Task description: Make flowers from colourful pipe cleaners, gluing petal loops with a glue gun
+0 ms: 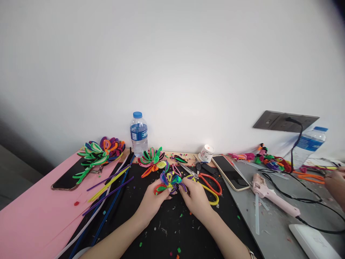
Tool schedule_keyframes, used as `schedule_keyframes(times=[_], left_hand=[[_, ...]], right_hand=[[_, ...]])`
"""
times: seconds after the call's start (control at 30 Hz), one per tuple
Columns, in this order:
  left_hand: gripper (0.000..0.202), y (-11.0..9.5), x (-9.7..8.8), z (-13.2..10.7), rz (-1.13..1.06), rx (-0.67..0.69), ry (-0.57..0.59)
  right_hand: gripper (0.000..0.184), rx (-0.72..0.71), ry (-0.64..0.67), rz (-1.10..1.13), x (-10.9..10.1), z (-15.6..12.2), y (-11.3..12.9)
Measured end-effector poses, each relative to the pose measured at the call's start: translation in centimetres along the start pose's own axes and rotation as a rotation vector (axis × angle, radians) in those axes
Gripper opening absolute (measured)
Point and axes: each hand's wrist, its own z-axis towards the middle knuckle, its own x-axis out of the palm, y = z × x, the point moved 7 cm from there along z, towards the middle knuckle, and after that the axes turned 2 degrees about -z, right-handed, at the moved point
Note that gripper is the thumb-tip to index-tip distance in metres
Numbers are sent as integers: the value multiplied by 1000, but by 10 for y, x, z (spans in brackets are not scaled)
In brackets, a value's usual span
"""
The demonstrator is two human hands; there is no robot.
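Observation:
Both my hands hold a small flower of looped pipe cleaners [170,181], purple, green, yellow and red, just above a black mat [167,223]. My left hand [152,201] grips its left side, fingers curled round the red and green loops. My right hand [195,197] pinches its right side at the purple loops. Red-handled scissors [209,180] and yellow-handled scissors [211,194] lie right beside my right hand. A finished pipe cleaner flower [152,160] lies just behind the one I hold.
Loose pipe cleaner stems [109,190] lie left, by a pink sheet [29,216] with a phone [66,178] and more flowers [101,151]. A water bottle [138,133], small cup [207,153], second phone [230,172], pink glue gun [272,196] with cord, and another person's hand [336,185] at far right.

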Motion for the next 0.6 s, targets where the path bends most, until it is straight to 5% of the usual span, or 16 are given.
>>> schedule_keyframes(times=[0.6], left_hand=[[33,-1,-1,0,-11,-7,-17]], right_hand=[[18,-23,6,-40,-1,-1,3]])
